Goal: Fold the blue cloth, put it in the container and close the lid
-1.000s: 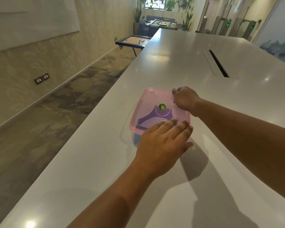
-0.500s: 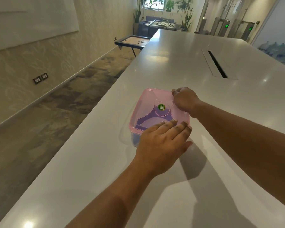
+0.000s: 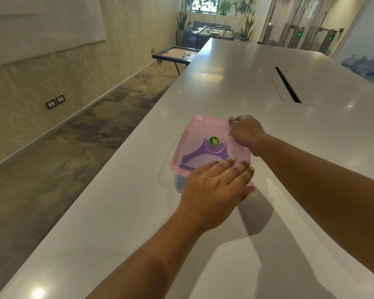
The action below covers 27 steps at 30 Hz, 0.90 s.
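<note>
A clear container (image 3: pixel 178 184) with a pink see-through lid (image 3: pixel 194 143) sits on the white table (image 3: pixel 225 83) near its left edge. The blue cloth (image 3: pixel 192 159) shows through the lid, lying inside. A round green sticker (image 3: pixel 214 140) marks the lid's middle. My left hand (image 3: pixel 216 190) lies flat on the lid's near edge, fingers stretched out and resting on it, covering the near right corner. My right hand (image 3: pixel 244 132) is curled over the lid's far right corner, fingers bent around its rim.
A long dark cable slot (image 3: pixel 286 84) is cut into the table farther back on the right. The table's left edge (image 3: pixel 125 152) runs close beside the container, with patterned carpet below. A small game table (image 3: pixel 175 53) stands far off by the wall.
</note>
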Motion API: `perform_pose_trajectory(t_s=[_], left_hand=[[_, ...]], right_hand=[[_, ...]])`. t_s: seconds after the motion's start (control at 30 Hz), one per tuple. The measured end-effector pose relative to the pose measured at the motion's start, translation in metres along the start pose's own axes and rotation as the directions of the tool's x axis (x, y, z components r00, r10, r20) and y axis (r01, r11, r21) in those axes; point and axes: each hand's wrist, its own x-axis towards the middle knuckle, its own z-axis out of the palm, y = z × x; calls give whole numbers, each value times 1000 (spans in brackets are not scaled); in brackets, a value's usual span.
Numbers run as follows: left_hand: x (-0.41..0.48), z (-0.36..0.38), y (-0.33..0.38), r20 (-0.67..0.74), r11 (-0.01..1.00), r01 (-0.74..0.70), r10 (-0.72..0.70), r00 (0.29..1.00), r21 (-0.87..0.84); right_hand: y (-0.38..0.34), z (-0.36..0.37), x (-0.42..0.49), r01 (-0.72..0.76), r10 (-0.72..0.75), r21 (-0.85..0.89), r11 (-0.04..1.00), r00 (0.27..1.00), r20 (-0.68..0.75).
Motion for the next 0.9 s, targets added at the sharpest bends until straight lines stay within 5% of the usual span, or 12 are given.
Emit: perform_pose_trajectory(t_s=[0.4,0.53,0.67,0.9], left_hand=[[-5,3,-1,-59,1000,-5,4,998,-8],[-8,-4,-17,-125,954,299,-301,945,-34],[-14,-12,-35,-48,732,652,-671,740,-198],[-13,-10,-33,-19,660,698,-730,683,-277]], right_hand=[[3,1,2,6,-6,15,1000,1000,-5],[7,0,4,-8,9,47,999,1000,-13],[7,1,5,-25,26,79,997,1000,-9],[7,4,8,-46,47,77,996,999,-12]])
